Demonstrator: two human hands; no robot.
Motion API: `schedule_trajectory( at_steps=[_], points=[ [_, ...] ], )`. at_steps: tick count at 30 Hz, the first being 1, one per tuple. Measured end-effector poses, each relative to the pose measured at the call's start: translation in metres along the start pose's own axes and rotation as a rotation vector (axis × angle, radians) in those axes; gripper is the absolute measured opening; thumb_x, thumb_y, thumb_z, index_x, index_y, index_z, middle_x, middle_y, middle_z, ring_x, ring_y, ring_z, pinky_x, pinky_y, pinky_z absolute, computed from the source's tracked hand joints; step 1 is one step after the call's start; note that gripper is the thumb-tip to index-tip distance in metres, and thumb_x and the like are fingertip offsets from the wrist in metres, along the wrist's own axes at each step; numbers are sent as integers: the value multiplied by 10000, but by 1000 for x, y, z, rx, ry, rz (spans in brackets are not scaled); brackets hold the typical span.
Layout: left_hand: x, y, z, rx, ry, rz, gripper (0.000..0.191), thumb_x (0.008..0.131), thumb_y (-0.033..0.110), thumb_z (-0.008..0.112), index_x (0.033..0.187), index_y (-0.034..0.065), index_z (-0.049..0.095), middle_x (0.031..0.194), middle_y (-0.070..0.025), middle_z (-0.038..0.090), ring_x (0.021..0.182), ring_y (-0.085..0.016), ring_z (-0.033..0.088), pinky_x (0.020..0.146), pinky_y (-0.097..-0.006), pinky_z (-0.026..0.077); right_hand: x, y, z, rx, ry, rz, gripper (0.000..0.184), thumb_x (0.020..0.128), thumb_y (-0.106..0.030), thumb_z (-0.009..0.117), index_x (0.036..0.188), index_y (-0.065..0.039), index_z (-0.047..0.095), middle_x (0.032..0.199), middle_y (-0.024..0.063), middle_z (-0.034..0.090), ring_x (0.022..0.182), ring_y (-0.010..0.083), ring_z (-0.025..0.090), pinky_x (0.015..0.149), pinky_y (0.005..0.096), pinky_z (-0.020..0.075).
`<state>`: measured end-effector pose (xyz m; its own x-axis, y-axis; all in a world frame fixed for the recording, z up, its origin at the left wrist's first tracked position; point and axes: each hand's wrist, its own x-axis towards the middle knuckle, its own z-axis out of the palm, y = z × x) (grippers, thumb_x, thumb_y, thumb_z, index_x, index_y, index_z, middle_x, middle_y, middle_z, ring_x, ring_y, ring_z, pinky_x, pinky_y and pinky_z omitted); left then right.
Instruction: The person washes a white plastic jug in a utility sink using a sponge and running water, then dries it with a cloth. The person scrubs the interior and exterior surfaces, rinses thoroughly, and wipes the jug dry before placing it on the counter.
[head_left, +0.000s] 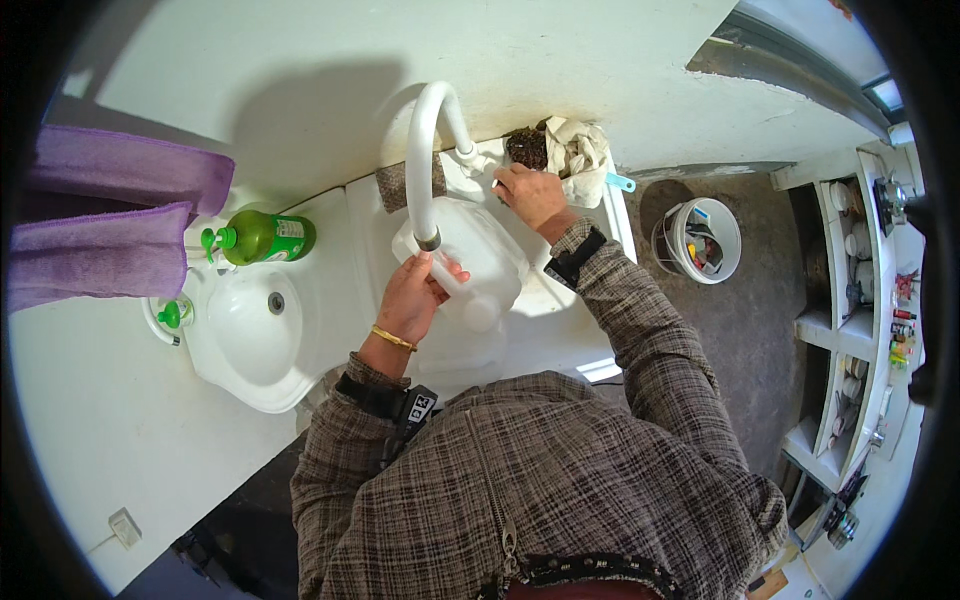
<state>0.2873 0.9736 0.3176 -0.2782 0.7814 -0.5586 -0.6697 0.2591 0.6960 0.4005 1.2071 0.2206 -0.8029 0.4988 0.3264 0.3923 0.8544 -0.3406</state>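
Note:
My left hand (420, 292) grips the handle of a translucent white plastic jug (480, 232), which is in the white sink basin (562, 330). Above that hand, the tip of a curved white faucet spout (421, 157) comes down close to the jug. My right hand (531, 196) is at the back of the sink, its fingers curled around what looks like the handle of the faucet; the fingers hide most of it. Just behind the right hand are a dark, wiry scrubbing pad (527, 147) and a crumpled off-white cloth (581, 154).
A brown textured pad (391, 187) lies by the spout. Leftward are a green detergent bottle (266, 237), a small washbasin (251, 330) and purple towels (97, 255). A white bucket (705, 240) with rubbish stands on the floor at right, before white shelves (855, 330).

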Motion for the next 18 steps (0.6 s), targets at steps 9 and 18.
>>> schedule_trajectory(
  at_steps=[9, 18],
  points=[
    [8, -12, 16, -28, -19, -12, 234, 1008, 204, 516, 1186, 51, 513, 1117, -132, 671, 1113, -265, 635, 911, -401, 518, 1, -2, -4, 37, -12, 29, 207, 860, -303, 670, 968, -126, 666, 810, 69, 628, 687, 274, 666, 575, 402, 530],
    [-1, -38, 41, -95, -4, -58, 194, 984, 207, 573, 1119, 68, 562, 1100, -101, 676, 1046, -191, 637, 883, -349, 510, 3, 1, -8, 44, -31, -15, 227, 863, -312, 684, 1024, -152, 678, 863, 44, 655, 704, 280, 658, 580, 381, 528]
  ],
)
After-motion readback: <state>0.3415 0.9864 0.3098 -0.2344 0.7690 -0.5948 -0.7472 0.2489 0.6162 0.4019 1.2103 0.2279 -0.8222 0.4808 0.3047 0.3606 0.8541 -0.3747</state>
